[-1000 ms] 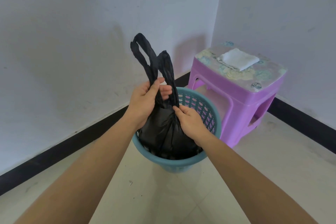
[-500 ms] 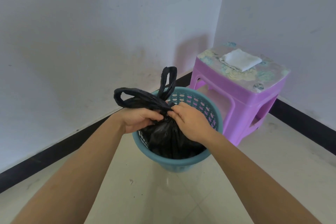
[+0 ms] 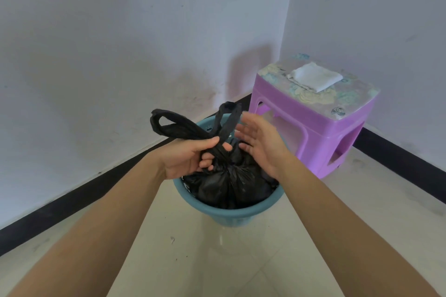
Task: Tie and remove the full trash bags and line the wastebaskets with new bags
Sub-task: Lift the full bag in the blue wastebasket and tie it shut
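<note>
White walls meet in a corner over the pale tiled floor point(image 3: 217, 263), a purple stool point(image 3: 313, 132) beside my teal wastebasket point(image 3: 231, 216). The full black trash bag point(image 3: 229, 184) sits inside it. My left hand point(image 3: 187, 159) clamps the crossed handle loops point(image 3: 172, 126) at the neck; my right hand point(image 3: 261, 146) hovers just beside, fingers spread, holding nothing. If my grip slackens, I reckon the half-made knot unwinds.

- White walls point(image 3: 120, 31) meet in a corner, scuffed low down.
- Black baseboard point(image 3: 72, 205) edges the pale tiled floor point(image 3: 362, 212).
- Purple stool point(image 3: 313, 125) in the corner, folded white cloth point(image 3: 316, 76) on top.
</note>
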Tool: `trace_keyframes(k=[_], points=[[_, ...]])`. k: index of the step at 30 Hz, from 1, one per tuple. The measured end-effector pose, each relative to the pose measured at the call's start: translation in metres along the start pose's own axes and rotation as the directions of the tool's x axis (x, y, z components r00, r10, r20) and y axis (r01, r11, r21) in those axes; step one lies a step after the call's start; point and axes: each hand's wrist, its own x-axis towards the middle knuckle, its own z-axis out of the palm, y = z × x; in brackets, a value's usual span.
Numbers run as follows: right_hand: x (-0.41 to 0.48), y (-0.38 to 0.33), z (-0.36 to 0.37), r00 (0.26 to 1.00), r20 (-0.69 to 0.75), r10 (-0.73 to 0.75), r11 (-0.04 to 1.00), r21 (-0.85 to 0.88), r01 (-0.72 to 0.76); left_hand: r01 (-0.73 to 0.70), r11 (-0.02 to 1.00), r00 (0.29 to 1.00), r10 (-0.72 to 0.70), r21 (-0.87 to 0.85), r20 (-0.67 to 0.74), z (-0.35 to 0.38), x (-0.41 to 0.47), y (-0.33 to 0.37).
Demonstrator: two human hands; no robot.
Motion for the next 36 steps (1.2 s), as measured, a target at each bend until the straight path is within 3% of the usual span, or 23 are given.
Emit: trace_keyframes(k=[5, 7, 9, 12, 24, 28, 30, 34, 36], points=[[-0.003, -0.011, 0.018, 0.991, 0.086, -0.098, 0.949, 0.309, 0.067, 0.061, 0.995, 0.994, -0.067, 0.076, 0.083, 0.01, -0.001, -0.001], [-0.006, -0.018, 0.021, 0.995, -0.008, -0.101, 0.867, 0.49, 0.092, 0.053, 0.998, 0.996, -0.051, -0.018, 0.08, 0.008, 0.0, -0.003], [-0.009, -0.024, 0.02, 0.994, -0.085, -0.066, 0.796, 0.596, 0.104, 0.013, 0.976, 0.999, -0.005, -0.218, 0.038, 0.004, 0.001, -0.004], [-0.015, -0.026, 0.021, 0.994, -0.099, -0.044, 0.754, 0.649, 0.098, -0.093, 0.929, 0.995, 0.075, -0.359, -0.065, 0.002, 0.004, -0.004], [-0.021, -0.029, 0.03, 0.995, 0.043, -0.091, 0.672, 0.74, 0.03, -0.226, 0.894, 0.957, 0.128, -0.386, -0.262, -0.002, 0.012, -0.007], [-0.018, -0.027, 0.029, 0.998, 0.017, -0.066, 0.699, 0.714, 0.034, -0.302, 0.881, 0.929, 0.186, -0.364, -0.32, -0.005, 0.01, -0.007], [-0.017, -0.025, 0.025, 0.999, -0.036, -0.03, 0.776, 0.628, 0.046, -0.334, 0.878, 0.91, 0.206, -0.342, -0.361, -0.005, 0.01, -0.007], [-0.009, -0.015, 0.016, 0.993, -0.105, 0.048, 0.947, 0.32, -0.012, -0.361, 0.889, 0.895, 0.246, -0.282, -0.373, -0.006, 0.012, -0.009], [-0.005, -0.011, 0.01, 0.983, -0.181, 0.027, 0.997, 0.082, -0.012, -0.349, 0.915, 0.897, 0.264, -0.201, -0.355, -0.005, 0.012, -0.009]])
